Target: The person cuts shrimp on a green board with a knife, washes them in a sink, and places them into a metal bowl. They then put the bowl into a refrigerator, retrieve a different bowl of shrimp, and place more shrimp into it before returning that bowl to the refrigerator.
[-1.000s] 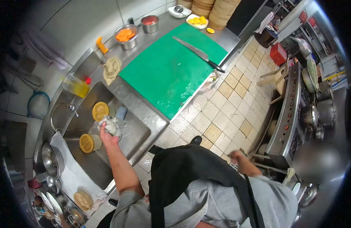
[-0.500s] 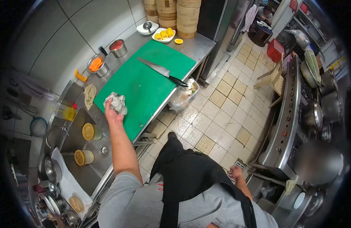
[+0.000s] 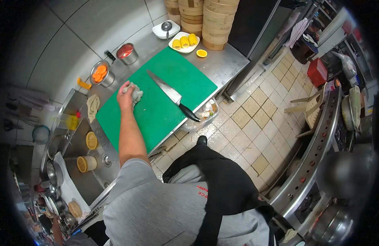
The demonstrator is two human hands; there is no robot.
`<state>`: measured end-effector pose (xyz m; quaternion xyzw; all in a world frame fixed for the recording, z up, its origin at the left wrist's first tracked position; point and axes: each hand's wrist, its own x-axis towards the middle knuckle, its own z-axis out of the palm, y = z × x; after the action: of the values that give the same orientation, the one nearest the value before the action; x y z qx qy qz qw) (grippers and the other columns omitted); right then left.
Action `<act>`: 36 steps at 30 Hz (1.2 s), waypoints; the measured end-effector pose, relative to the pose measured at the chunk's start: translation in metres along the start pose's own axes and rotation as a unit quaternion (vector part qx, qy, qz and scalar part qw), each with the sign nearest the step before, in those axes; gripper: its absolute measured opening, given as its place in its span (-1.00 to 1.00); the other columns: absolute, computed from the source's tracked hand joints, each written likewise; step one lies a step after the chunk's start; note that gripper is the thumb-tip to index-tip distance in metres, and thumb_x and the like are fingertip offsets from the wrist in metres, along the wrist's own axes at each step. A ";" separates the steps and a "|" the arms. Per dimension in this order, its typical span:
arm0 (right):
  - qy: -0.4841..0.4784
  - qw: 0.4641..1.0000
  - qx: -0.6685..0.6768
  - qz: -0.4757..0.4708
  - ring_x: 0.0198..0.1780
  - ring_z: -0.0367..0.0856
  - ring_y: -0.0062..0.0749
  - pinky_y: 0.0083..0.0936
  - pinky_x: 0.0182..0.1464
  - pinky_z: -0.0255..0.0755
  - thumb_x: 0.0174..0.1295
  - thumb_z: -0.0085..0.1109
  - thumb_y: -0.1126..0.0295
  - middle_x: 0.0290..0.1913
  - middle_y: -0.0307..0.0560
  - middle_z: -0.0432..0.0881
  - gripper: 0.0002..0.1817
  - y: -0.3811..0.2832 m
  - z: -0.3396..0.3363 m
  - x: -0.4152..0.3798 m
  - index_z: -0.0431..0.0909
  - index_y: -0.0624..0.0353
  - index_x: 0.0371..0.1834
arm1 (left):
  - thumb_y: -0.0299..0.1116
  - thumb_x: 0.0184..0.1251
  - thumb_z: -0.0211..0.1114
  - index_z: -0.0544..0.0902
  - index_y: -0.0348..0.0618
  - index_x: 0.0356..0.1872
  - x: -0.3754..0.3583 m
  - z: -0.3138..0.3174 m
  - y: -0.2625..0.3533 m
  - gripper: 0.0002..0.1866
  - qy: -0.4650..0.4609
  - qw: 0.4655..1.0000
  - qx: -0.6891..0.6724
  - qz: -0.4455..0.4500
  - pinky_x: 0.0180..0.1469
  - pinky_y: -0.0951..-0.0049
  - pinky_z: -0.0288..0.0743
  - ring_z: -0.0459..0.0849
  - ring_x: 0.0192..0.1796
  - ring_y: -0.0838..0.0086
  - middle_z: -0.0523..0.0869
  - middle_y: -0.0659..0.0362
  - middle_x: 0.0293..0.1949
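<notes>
My left hand point(image 3: 125, 96) is closed on a crumpled greyish-white cloth point(image 3: 136, 94), down at the green cutting board point(image 3: 173, 70) near its upper left edge. My fingers cover part of the bundle. To its right on the board lies a chef's knife point(image 3: 165, 88), its black handle reaching past the front edge. My right hand is out of view.
Sliced carrots fill a steel pot point(image 3: 108, 80) by the wall, beside a pot of red contents point(image 3: 132, 57). Corn pieces sit on a white plate point(image 3: 187, 50) before stacked bamboo steamers point(image 3: 216, 26). A sink point(image 3: 87, 123) is left, a stove point(image 3: 306, 168) right.
My left hand has moved with the cloth toward the wall side of the board and lower over it. My right hand has left the view. The camera has shifted.
</notes>
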<state>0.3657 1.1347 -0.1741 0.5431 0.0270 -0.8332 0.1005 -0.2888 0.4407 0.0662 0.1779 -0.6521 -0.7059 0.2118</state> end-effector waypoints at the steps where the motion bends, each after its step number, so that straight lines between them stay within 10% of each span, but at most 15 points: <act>1: 0.050 0.965 -0.220 -0.135 -0.63 0.38 -0.41 -0.41 -0.59 0.29 0.48 0.00 0.26 -0.61 -0.31 0.43 -0.80 0.012 0.043 -0.023 0.47 0.02 -0.33 | -0.40 0.12 0.49 0.66 -0.20 0.12 0.006 0.007 0.006 -0.52 0.013 0.994 0.107 -0.013 -0.02 0.28 0.61 0.72 -0.05 0.26 0.70 0.01 0.02; 2: 0.140 0.883 -0.381 -0.236 -0.64 0.36 -0.49 -0.48 -0.63 0.24 0.47 0.04 0.28 -0.59 -0.33 0.43 -0.81 0.024 0.088 -0.046 0.45 0.01 -0.35 | -0.40 0.12 0.49 0.66 -0.20 0.12 0.011 0.017 0.007 -0.52 0.013 0.993 0.117 -0.019 -0.02 0.28 0.61 0.72 -0.05 0.26 0.70 0.01 0.02; 4: 0.177 0.869 -0.384 -0.259 -0.63 0.36 -0.55 -0.53 -0.63 0.22 0.45 0.09 0.31 -0.57 -0.35 0.44 -0.85 0.034 0.183 -0.078 0.46 0.00 -0.33 | -0.41 0.10 0.47 0.68 -0.11 0.08 0.020 0.049 0.011 -0.55 0.130 0.839 0.412 0.330 0.17 0.21 0.50 0.66 0.09 0.17 0.68 0.00 0.07; 12: 0.150 0.750 -0.532 -0.364 -0.31 0.54 -0.59 -0.54 -0.38 0.41 0.40 0.20 0.30 -0.31 -0.34 0.58 -0.85 -0.110 0.318 -0.047 0.57 0.08 -0.07 | -0.37 0.11 0.44 0.73 -0.06 -0.10 -0.099 0.297 0.027 -0.71 -0.170 0.919 0.204 0.293 0.33 0.17 0.36 0.55 0.22 0.15 0.69 0.07 0.04; 17: 0.033 0.537 -0.675 -0.505 0.23 0.52 -0.31 -0.40 0.32 0.33 0.40 0.22 0.34 0.18 0.06 0.61 -0.55 -0.208 0.520 -0.060 0.48 0.38 0.26 | -0.20 0.12 0.43 0.71 -0.03 0.04 -0.149 0.354 -0.029 -0.58 -0.203 0.849 0.408 0.269 0.41 0.08 0.28 0.47 0.30 0.04 0.64 -0.03 0.15; 20: -0.081 0.390 -0.705 -0.587 0.32 0.48 -0.21 -0.35 0.37 0.29 0.40 0.20 0.27 0.28 0.14 0.54 -0.51 -0.231 0.662 -0.089 0.47 0.36 0.29 | -0.15 0.14 0.42 0.69 -0.08 0.09 -0.156 0.347 -0.054 -0.52 -0.240 0.854 0.447 0.118 0.43 0.13 0.27 0.44 0.33 -0.01 0.59 -0.07 0.22; 24: -0.266 0.220 -0.615 -0.709 0.40 0.40 -0.19 -0.35 0.42 0.20 0.38 0.24 0.26 0.35 0.10 0.48 -0.48 -0.230 0.837 -0.114 0.44 0.27 0.34 | -0.15 0.14 0.42 0.68 -0.15 0.08 -0.177 0.345 -0.063 -0.51 -0.233 0.846 0.454 0.154 0.43 0.17 0.27 0.45 0.32 -0.03 0.57 -0.09 0.23; 29: -0.215 -0.028 -0.472 -0.854 0.30 0.50 0.00 -0.29 0.31 0.35 0.39 0.20 0.07 0.27 0.22 0.53 -0.49 -0.184 0.961 -0.129 0.52 0.25 0.22 | -0.15 0.14 0.42 0.70 -0.17 0.04 -0.186 0.355 -0.066 -0.53 -0.199 0.830 0.496 0.161 0.40 0.17 0.30 0.47 0.30 0.02 0.60 -0.10 0.18; 34: -0.111 0.137 -0.737 -0.652 -0.05 0.61 0.11 -0.19 0.02 0.46 0.36 0.14 -0.13 -0.09 0.24 0.64 -0.44 -0.200 0.967 -0.111 0.59 0.27 -0.10 | -0.17 0.13 0.42 0.73 -0.18 -0.03 -0.183 0.378 -0.049 -0.58 -0.154 0.840 0.508 0.114 0.35 0.16 0.36 0.52 0.23 0.01 0.64 -0.10 0.09; 36: -0.159 0.095 -0.710 -0.680 0.08 0.61 0.02 -0.26 0.12 0.44 0.35 0.23 0.02 0.01 0.19 0.64 -0.55 -0.227 0.952 -0.068 0.56 0.21 0.00 | -0.17 0.12 0.42 0.74 -0.19 -0.06 -0.184 0.393 -0.049 -0.60 -0.138 0.846 0.502 0.113 0.33 0.16 0.38 0.54 0.20 0.02 0.66 -0.11 0.05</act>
<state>-0.5086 1.2193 0.2625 -0.1706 0.9470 -0.2150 -0.1671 -0.3437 0.8730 0.0463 0.0857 -0.9556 -0.2708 0.0791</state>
